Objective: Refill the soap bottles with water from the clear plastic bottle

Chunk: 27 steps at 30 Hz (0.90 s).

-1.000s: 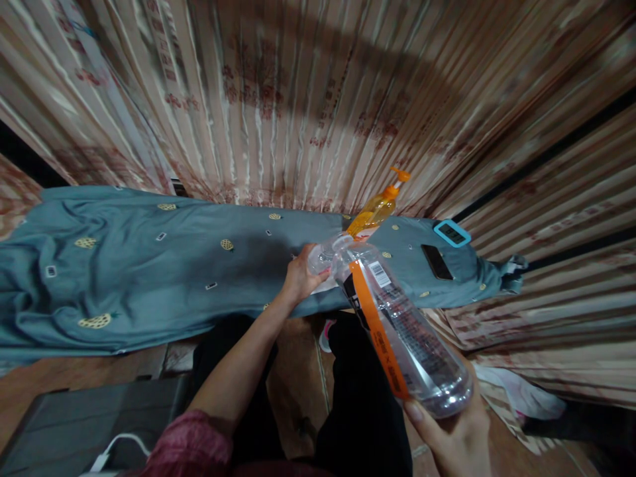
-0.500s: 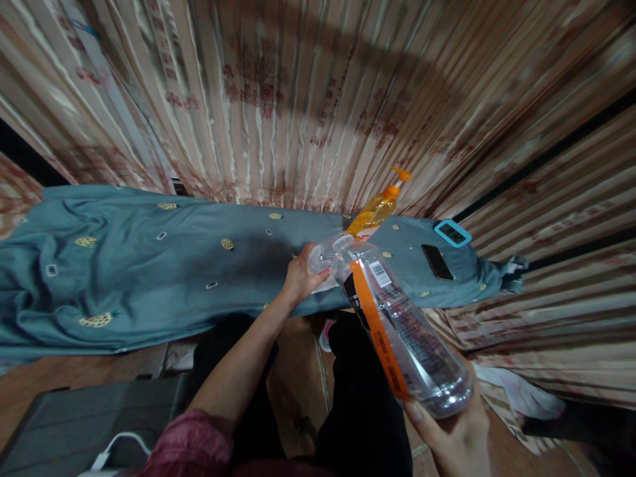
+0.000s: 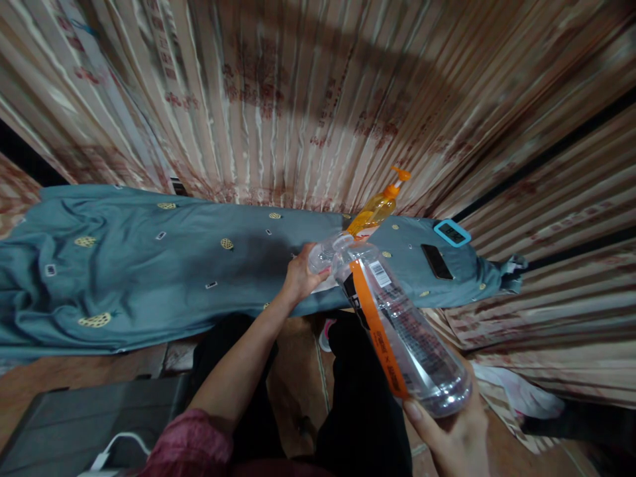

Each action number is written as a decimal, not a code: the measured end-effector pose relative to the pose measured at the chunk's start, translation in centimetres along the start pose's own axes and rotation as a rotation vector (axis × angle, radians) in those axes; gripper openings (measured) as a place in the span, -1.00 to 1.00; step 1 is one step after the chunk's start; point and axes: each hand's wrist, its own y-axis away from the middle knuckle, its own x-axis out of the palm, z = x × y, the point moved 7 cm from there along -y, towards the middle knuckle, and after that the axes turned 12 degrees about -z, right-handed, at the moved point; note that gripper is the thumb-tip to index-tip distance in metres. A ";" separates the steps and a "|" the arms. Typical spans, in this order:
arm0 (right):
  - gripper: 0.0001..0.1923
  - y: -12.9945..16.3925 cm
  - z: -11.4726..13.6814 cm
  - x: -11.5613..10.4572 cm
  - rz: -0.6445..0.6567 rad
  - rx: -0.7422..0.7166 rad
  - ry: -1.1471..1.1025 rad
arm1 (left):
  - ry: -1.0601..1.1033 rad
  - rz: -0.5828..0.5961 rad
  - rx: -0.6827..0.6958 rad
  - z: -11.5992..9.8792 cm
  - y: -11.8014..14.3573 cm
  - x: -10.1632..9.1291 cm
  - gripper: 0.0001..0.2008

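My right hand (image 3: 454,430) is closed round the base of a large clear plastic bottle (image 3: 422,351) with an orange and black label and a barcode. The bottle slants, its neck end toward the upper left. There it meets a small clear plastic container (image 3: 322,256), whose exact kind I cannot make out. My left hand (image 3: 299,275) is wrapped round that container. Just behind the two clear vessels stands an orange pump bottle (image 3: 375,212) with yellow-orange liquid. Something white (image 3: 325,283) shows partly beneath my left hand.
A teal pineapple-print cloth (image 3: 189,265) covers the long surface before me. On its right lie a dark phone (image 3: 437,262) and a blue-framed digital clock (image 3: 452,232). Patterned curtains (image 3: 278,99) hang behind. A dark case (image 3: 99,417) with a white cable stands lower left.
Almost nothing differs. The large bottle's base end has shifted very slightly to the left; both hands keep their hold.
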 end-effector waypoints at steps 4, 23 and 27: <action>-0.13 0.0 0.0 0.0 0.009 0.010 0.006 | -0.010 -0.001 -0.008 0.1 0.0 0.0 -0.45; -0.21 0.0 -0.2 -0.1 0.015 -0.002 -0.034 | 0.078 -0.030 -0.004 0.4 0.0 0.0 -0.46; -0.20 0.0 -0.2 0.0 0.018 0.000 -0.050 | 0.054 -0.025 -0.007 0.5 -0.1 0.0 -0.45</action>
